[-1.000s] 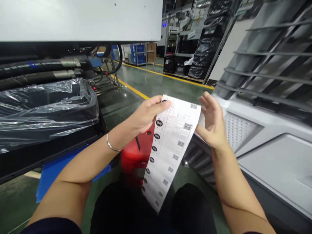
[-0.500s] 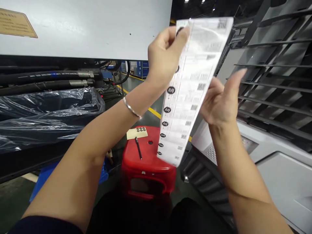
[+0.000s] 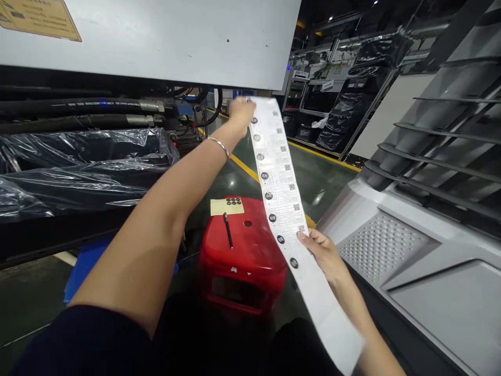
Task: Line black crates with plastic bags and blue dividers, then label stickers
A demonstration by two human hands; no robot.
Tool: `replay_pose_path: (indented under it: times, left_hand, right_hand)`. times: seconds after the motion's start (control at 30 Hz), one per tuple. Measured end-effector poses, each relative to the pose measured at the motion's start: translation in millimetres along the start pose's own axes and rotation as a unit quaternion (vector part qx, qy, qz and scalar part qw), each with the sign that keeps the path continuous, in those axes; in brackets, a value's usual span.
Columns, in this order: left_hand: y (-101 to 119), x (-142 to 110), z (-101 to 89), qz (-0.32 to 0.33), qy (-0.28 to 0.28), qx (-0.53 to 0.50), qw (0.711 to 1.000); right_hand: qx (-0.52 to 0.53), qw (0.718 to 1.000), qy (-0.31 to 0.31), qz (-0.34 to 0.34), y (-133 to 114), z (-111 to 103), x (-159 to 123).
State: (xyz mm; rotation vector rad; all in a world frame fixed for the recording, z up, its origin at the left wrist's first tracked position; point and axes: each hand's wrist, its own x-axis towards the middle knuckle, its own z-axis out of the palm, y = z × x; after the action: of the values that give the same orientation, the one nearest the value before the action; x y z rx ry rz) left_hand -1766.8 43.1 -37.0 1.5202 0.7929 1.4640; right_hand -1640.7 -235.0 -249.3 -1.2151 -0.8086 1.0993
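A long white strip of printed labels (image 3: 278,172) runs from far to near, with round black stickers down its left side and small square codes down its right. My left hand (image 3: 241,112) is closed on its far end, arm stretched out. My right hand (image 3: 323,253) pinches the right edge lower down, thumb on top. Below that grip the blank tail bends toward me and blurs. Under the strip stands a red plastic stool (image 3: 254,243). On the stool lie a black pen (image 3: 228,231) and a yellowish sheet (image 3: 219,207) with several round black stickers.
A white machine panel (image 3: 156,42) overhangs the left, above black hoses (image 3: 78,107) and a plastic-wrapped black bin (image 3: 86,180). Grey machine housing with slats (image 3: 422,271) stands on the right. Wrapped black crates (image 3: 340,109) are stacked at the back, behind a yellow floor line.
My left hand has moved lower and farther away with the strip's end. My right hand, open and behind the strip before, now grips its right edge. The strip is stretched out toward me.
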Motion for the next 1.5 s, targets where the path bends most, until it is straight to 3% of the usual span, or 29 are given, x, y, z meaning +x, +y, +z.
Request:
replay_pose_path:
  times: [0.1,0.17,0.2,0.23,0.27,0.33,0.4,0.47,0.53,0.6,0.7,0.77,0.83,1.0,1.1,1.17,1.23,1.33,1.43,1.5]
  left_hand:
    - [-52,-36,-11.5,-0.107,-0.039,0.171,0.979]
    - [-80,-73,-24.9,-0.099,-0.088,0.230,0.964]
    - [-92,-95,-33.2,-0.090,-0.131,0.250,0.955]
    - [-102,-118,-42.2,-0.074,-0.215,0.289,0.930]
    - [-110,-141,-51.3,-0.066,-0.310,0.325,0.891]
    - [-122,-187,-68.2,-0.048,-0.413,0.359,0.835]
    - [-129,-230,-80.9,-0.089,-0.468,0.350,0.806]
    - [-133,-266,-88.0,-0.180,-0.508,0.305,0.785]
    - [-136,-293,-89.6,-0.275,-0.520,0.234,0.774]
    - [-140,-310,-86.3,-0.338,-0.498,0.157,0.783]
    - [-146,-314,-75.0,-0.352,-0.422,0.103,0.829]
    - [-150,-306,-66.0,-0.323,-0.361,0.112,0.868]
    - [-152,-294,-57.9,-0.314,-0.322,0.116,0.885]
    - [-152,-268,-43.8,-0.372,-0.309,0.115,0.868]
    - [-153,-263,-39.5,-0.413,-0.318,0.099,0.848]
    - [-154,-261,-39.4,-0.437,-0.314,0.075,0.840]
    - [-154,-261,-41.8,-0.422,-0.313,0.090,0.846]
    - [-152,-267,-49.7,-0.250,-0.329,0.277,0.868]
    - [-148,-281,-59.3,-0.050,-0.312,0.465,0.827]
    - [-147,-290,-65.0,-0.005,-0.315,0.485,0.816]
  right_hand:
    - [-0.021,0.999,0.035,0.015,28,6,16]
    - [-0.045,0.997,0.049,0.029,43,9,31]
    - [-0.058,0.996,0.054,0.034,48,10,37]
    - [-0.071,0.995,0.059,0.033,53,10,43]
    - [-0.080,0.994,0.065,0.028,56,10,48]
    - [-0.085,0.993,0.084,0.010,61,9,55]
    - [-0.069,0.992,0.102,0.005,61,8,59]
    - [-0.040,0.993,0.114,0.019,59,8,61]
    - [-0.005,0.992,0.118,0.040,55,8,63]
    - [0.029,0.991,0.118,0.054,51,9,64]
    - [0.059,0.990,0.109,0.063,46,12,67]
    - [0.064,0.991,0.095,0.062,43,15,70]
    - [0.049,0.994,0.088,0.042,41,17,75]
    - [-0.027,0.985,0.159,-0.056,39,10,76]
    - [-0.060,0.992,0.114,-0.018,48,5,58]
    - [-0.139,0.986,0.090,0.008,60,4,41]
    - [-0.288,0.952,0.101,0.016,73,5,26]
    - [-0.523,0.843,0.124,0.014,81,10,13]
    - [-0.630,0.771,0.094,0.026,76,18,10]
    - [-0.659,0.748,0.079,0.030,71,23,11]
